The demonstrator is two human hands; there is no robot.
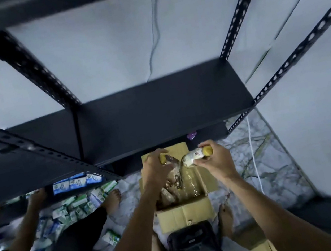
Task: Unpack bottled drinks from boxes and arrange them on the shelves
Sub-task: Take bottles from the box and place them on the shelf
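Note:
An open cardboard box point(184, 212) stands on the marble floor in front of me, with several bottles lying inside. My left hand point(156, 166) grips a dark bottle with a yellow cap point(169, 160) by its top, above the box. My right hand point(214, 157) holds a white-labelled bottle with a yellow cap point(194, 156), tilted on its side, over the box's far right. A black metal shelf point(158, 113) stretches bare just beyond both hands.
Another person stands at the left, hands point(37, 195) at a lower shelf, one bare foot point(112, 201) near the box. Many small cartons point(73, 208) litter the floor at left. Perforated black uprights point(243, 5) frame the shelf. A white cable point(253, 154) runs down the right.

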